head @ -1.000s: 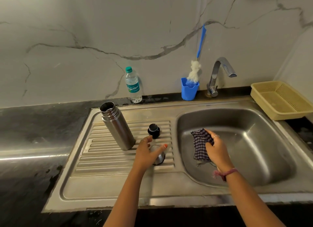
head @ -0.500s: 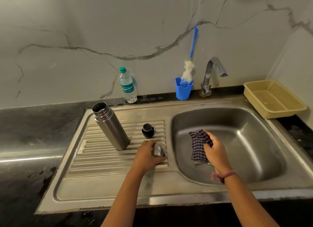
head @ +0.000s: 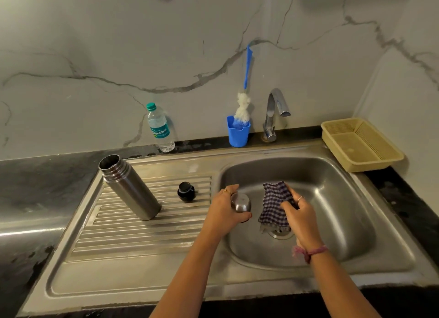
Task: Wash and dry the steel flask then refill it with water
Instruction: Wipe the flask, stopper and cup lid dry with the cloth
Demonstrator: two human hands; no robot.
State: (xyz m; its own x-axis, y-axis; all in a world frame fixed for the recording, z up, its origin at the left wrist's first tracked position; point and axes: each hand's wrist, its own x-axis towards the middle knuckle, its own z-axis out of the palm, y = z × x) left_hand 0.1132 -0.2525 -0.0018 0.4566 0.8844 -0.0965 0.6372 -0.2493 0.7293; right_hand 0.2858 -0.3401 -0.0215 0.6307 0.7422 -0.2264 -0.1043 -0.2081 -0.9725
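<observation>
We see the steel flask (head: 130, 187) standing upright on the ribbed drainboard (head: 142, 225) left of the basin, its open mouth pointing up and, in this wide view, leaning toward the upper left, so its long axis runs from the base near the drainboard's middle up toward the back left corner. We cannot see whether anything is inside it. Its black stopper (head: 186, 191) sits just to its right on the ribs, apart from it.

The sink basin (head: 332, 199) shows its drain below the cloth. Behind the sink, 1 blue cup (head: 238, 134) holds a bottle brush (head: 242, 108) whose blue handle leans on the wall. A plastic water bottle (head: 159, 128), capped, stands at the wall; how full it is we cannot tell. The beige basket (head: 361, 144) sits at the right beside the tap (head: 275, 113).

Our left hand (head: 225, 213) reaches over the basin's left edge, fingers curled round the steel cup lid (head: 240, 203), gripping it. Our right hand (head: 300, 216) hovers above the drain, fingers and thumb pinching the checked cloth (head: 273, 206), which hangs just beside the lid.
</observation>
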